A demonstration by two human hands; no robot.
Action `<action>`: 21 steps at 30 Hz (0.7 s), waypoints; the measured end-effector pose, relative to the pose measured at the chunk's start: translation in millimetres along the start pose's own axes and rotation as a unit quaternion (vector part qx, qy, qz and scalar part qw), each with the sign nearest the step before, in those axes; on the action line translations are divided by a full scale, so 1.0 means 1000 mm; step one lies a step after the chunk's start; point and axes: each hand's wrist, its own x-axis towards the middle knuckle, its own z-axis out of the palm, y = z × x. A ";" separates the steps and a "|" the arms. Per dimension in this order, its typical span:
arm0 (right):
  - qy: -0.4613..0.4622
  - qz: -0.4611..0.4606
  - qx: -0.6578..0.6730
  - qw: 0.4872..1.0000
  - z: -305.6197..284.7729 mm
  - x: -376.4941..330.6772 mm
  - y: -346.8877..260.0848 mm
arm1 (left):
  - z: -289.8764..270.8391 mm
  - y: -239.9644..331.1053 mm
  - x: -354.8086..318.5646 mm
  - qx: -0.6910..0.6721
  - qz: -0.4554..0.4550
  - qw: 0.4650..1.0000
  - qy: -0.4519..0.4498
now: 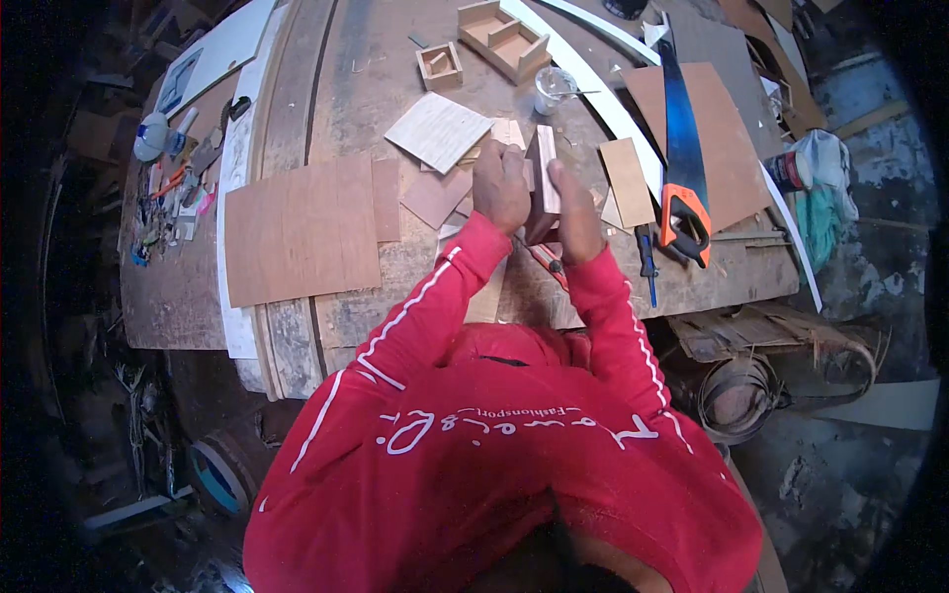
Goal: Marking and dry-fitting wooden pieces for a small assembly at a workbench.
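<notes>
A small wooden box [542,188], seen edge-on with a pale rim and a darker side, stands upright over the bench's near part. My right hand [575,212] grips it from the right, thumb along its side. Against its left side is my left hand [501,185], fingers curled closed; what they hold, if anything, is hidden. Below the box lies a red-handled cutter [550,265], partly covered by my right hand. Thin wood pieces lie close by: a pale square panel [438,131] beyond my left hand and a tan rectangle [626,182] right of my right hand.
On the wooden bench [376,59], a handsaw [685,158] and a blue screwdriver [647,265] lie at right. A plastic cup [556,91] and two open wooden boxes, one divided [504,42] and one small [439,66], stand farther back. A plywood sheet [302,232] lies left.
</notes>
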 end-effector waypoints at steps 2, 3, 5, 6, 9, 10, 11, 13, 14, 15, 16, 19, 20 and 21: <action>0.007 -0.063 -0.024 0.998 -0.001 0.000 -0.001 | 0.000 0.000 0.001 -0.019 0.019 0.999 0.024; -0.025 -0.087 -0.038 0.995 -0.002 0.000 -0.002 | 0.000 0.000 0.001 0.001 0.005 1.000 0.022; 0.018 -0.030 -0.035 0.999 -0.004 0.002 -0.006 | 0.002 -0.001 0.000 -0.005 -0.008 0.999 0.043; 0.031 0.008 -0.037 0.999 -0.005 0.002 -0.008 | 0.003 -0.002 -0.001 -0.001 -0.025 0.999 0.031; 0.019 0.084 -0.005 0.996 -0.007 0.003 -0.008 | 0.006 -0.005 0.000 -0.011 0.028 1.000 0.001; 0.004 0.062 0.006 0.998 -0.008 0.003 -0.007 | 0.005 -0.006 0.000 -0.011 0.025 0.999 0.026; 0.020 0.032 -0.018 0.999 -0.006 0.002 -0.004 | 0.004 -0.007 0.000 0.038 0.081 0.995 0.035; 0.031 -0.066 -0.049 0.996 -0.004 0.005 -0.001 | 0.004 -0.007 0.000 -0.010 0.023 0.998 0.058; 0.032 0.019 -0.051 0.998 -0.007 0.008 -0.003 | 0.004 -0.007 0.000 0.001 0.004 0.999 0.036; 0.019 0.031 -0.039 0.999 -0.005 0.008 -0.003 | 0.004 -0.007 -0.001 -0.016 -0.009 1.000 0.012; 0.036 0.028 -0.030 0.999 -0.007 0.012 -0.007 | 0.004 -0.006 0.000 -0.024 -0.038 0.998 -0.038; 0.014 0.006 -0.005 1.000 -0.001 0.000 -0.014 | 0.001 -0.004 0.003 -0.009 0.012 1.000 0.006; -0.012 0.059 -0.007 0.998 -0.001 0.002 -0.018 | 0.000 -0.004 0.007 0.013 0.062 0.997 0.038; 0.002 0.087 -0.005 0.996 0.000 0.000 -0.020 | -0.001 -0.004 0.008 0.001 0.031 0.999 0.037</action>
